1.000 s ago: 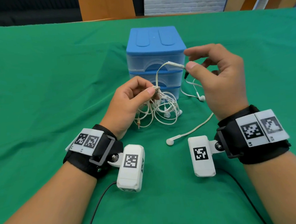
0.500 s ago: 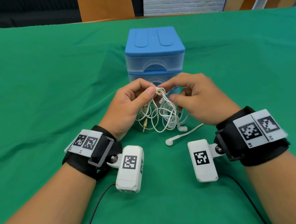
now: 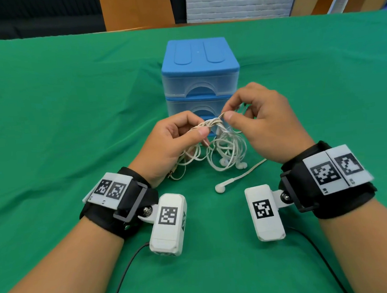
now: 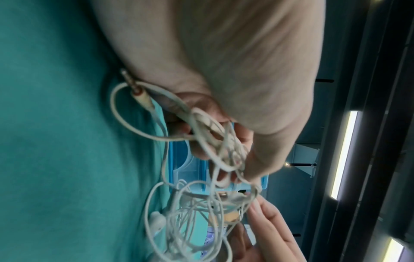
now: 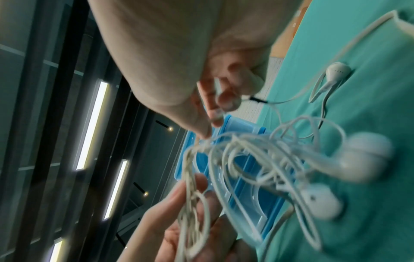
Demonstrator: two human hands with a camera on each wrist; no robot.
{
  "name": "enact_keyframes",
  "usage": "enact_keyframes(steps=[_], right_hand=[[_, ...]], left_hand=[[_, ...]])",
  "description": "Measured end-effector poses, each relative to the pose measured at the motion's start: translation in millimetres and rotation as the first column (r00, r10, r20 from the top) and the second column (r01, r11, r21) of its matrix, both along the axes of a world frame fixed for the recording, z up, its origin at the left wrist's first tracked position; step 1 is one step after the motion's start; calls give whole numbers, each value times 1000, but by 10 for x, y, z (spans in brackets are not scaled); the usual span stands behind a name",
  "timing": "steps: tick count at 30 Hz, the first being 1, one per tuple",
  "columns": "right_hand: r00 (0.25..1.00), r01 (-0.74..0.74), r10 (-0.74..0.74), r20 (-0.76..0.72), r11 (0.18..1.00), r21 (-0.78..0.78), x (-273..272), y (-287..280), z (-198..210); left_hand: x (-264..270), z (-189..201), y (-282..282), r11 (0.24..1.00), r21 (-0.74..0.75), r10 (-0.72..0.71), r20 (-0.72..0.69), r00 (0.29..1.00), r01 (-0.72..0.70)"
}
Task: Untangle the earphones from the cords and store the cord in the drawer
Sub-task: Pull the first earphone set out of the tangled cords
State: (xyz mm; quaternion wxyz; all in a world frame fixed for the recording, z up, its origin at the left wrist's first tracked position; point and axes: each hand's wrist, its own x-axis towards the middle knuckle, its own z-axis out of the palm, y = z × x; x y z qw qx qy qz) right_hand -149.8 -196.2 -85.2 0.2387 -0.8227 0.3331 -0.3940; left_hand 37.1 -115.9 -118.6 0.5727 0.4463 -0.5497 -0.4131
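Tangle: the knotted white wires hang between both hands, lifted just in front of the drawer unit; held up, presumably, so the loops drop free and the crossings show; earbuds dangle at the bottom, just above the cloth or touching it, which cannot be told.
Twisted section: a short braided stretch is pulled taut between the two pinches; likely the knot being worked.
Left hand: thumb and fingers clamp one end of the twist, anchoring the bundle; a gold jack plug pokes out below the palm.
Right hand: thumb and forefinger nip the other end of the twist, placed to tease a strand out; a thin wire runs through its curled fingers too.
Loose earbud: lies on the cloth near the right wrist, its wire trailing under the hand.
Drawer unit: blue, directly behind the hands; visible drawers closed, so storing seems some way off.
Tablecloth: green, under everything.
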Motion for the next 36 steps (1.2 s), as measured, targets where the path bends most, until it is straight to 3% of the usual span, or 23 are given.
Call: enact_keyframes(steps=[3,6,9,16,23,27,36], right_hand=[[984,115,-111,140,993,-16,-17,-24,21],[967,172,-172,190,985,15,-32,-47,20],[955,182,-189,229,982,53,-39,-67,21],[919,113,-180,351,973,203,-52,-105,45],[931,76,-159,327,965,251,-35,-93,29],[922,132,-225,314,947,293,-54,-137,-6],[995,87,-95,9,941,327,-28,-108,-107]], left_hand=[[15,-26,-16,1000,20,10,-29,1000,-9],[23,-33,-29,1000,24,18,-76,997,-16],[29,-18,-35,998,39,45,-142,989,-39],[83,-13,-41,984,21,176,-141,974,-175],[56,30,-27,961,-38,271,-90,958,-275],[100,28,-41,932,-47,344,-192,919,-359],[106,29,-20,975,-31,206,-268,941,-222]])
